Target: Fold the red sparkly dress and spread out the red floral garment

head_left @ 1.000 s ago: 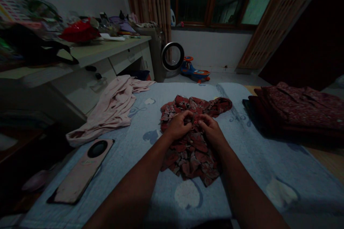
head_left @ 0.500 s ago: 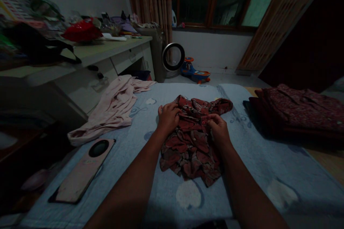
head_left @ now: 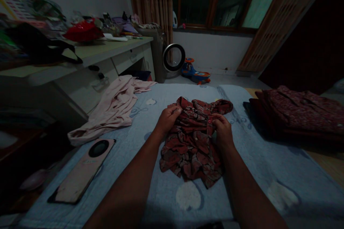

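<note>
A crumpled dark red patterned garment [head_left: 192, 143] with buttons lies on the light blue bedspread [head_left: 150, 196]. My left hand [head_left: 168, 117] pinches the cloth at its upper left side, fingers closed. On the right, my right hand [head_left: 222, 127] grips the garment's edge beside a red button, thumb and fingertips together. A sleeve or folded end of the garment spreads beyond that hand, toward the far right. The cloth between both hands is gathered in folds.
A pink garment [head_left: 113, 103] hangs over the bed's left edge, with a phone [head_left: 83, 171] nearer me. Folded dark red clothes [head_left: 303, 111] are stacked at the right. Beyond stand a cluttered desk [head_left: 107, 52], a washing machine with its round door [head_left: 166, 65] open, and a ride-on toy [head_left: 195, 73].
My left hand has gone from fingers spread on the cloth to a pinch. The right hand has shifted slightly right with the buttoned edge, drawing the cloth wider.
</note>
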Action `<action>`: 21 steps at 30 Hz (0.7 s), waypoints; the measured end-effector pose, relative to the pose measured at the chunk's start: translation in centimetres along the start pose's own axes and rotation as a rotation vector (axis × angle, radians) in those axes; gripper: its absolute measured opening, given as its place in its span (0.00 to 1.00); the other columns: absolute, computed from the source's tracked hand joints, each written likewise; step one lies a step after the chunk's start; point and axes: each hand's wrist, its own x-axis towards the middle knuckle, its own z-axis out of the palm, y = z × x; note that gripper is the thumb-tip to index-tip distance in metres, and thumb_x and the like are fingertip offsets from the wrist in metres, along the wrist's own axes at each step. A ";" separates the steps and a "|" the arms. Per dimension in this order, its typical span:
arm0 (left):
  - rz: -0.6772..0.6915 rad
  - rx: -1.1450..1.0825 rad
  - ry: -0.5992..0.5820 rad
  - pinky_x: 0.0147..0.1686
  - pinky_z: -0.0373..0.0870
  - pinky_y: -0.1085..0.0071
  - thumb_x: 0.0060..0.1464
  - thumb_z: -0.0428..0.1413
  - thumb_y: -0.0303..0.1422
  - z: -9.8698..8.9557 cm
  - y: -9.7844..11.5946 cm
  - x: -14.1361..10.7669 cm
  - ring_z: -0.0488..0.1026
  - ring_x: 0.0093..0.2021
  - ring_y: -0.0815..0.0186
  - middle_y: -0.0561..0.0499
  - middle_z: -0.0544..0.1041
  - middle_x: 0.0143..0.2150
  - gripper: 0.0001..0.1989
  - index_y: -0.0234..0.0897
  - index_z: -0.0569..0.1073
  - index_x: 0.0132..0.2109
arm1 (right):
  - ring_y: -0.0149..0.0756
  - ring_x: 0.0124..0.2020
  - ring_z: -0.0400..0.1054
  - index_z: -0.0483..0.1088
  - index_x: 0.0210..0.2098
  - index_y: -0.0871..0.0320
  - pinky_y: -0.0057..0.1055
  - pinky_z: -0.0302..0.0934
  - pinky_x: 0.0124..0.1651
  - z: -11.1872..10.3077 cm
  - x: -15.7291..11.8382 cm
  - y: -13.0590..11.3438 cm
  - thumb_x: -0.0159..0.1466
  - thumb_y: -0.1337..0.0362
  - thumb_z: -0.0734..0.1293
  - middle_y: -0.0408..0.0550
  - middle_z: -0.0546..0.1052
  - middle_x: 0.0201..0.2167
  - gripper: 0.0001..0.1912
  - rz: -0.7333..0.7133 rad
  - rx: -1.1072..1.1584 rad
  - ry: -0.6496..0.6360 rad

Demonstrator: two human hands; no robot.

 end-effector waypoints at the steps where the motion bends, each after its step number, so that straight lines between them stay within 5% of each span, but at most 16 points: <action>1: -0.005 -0.019 0.015 0.53 0.66 0.65 0.60 0.50 0.39 0.0 0.0 0.0 0.73 0.46 0.60 0.47 0.78 0.42 0.14 0.37 0.77 0.37 | 0.36 0.27 0.68 0.73 0.35 0.56 0.31 0.62 0.29 0.0 -0.1 -0.1 0.50 0.60 0.66 0.43 0.77 0.28 0.13 0.017 0.015 0.010; 8: 0.015 0.062 0.006 0.52 0.66 0.65 0.59 0.51 0.43 0.0 0.9 -0.3 0.71 0.44 0.60 0.47 0.76 0.38 0.15 0.37 0.76 0.34 | 0.37 0.27 0.68 0.75 0.31 0.57 0.32 0.62 0.32 -0.1 -0.4 -0.4 0.55 0.51 0.69 0.43 0.75 0.24 0.15 -0.012 -0.121 -0.038; 13: 0.073 0.083 0.020 0.50 0.67 0.62 0.64 0.42 0.46 0.1 0.7 -0.5 0.71 0.41 0.59 0.46 0.74 0.34 0.24 0.37 0.75 0.32 | 0.39 0.33 0.68 0.72 0.25 0.56 0.34 0.62 0.37 -0.3 -0.1 -0.3 0.52 0.56 0.69 0.46 0.73 0.29 0.10 -0.186 -0.306 -0.029; 18: 0.029 0.044 0.057 0.48 0.68 0.63 0.63 0.41 0.51 0.1 0.5 -0.4 0.72 0.43 0.59 0.46 0.76 0.37 0.27 0.38 0.76 0.33 | 0.37 0.28 0.67 0.69 0.31 0.54 0.33 0.61 0.33 0.1 -0.6 -0.8 0.57 0.54 0.67 0.43 0.73 0.25 0.10 -0.070 -0.212 -0.030; 21: -0.091 -0.090 0.064 0.41 0.70 0.66 0.62 0.37 0.56 0.1 0.4 -0.3 0.74 0.37 0.62 0.45 0.78 0.40 0.33 0.37 0.76 0.34 | 0.39 0.32 0.69 0.71 0.37 0.55 0.34 0.62 0.36 0.2 -0.6 -0.5 0.58 0.53 0.67 0.46 0.76 0.31 0.14 -0.128 -0.295 -0.015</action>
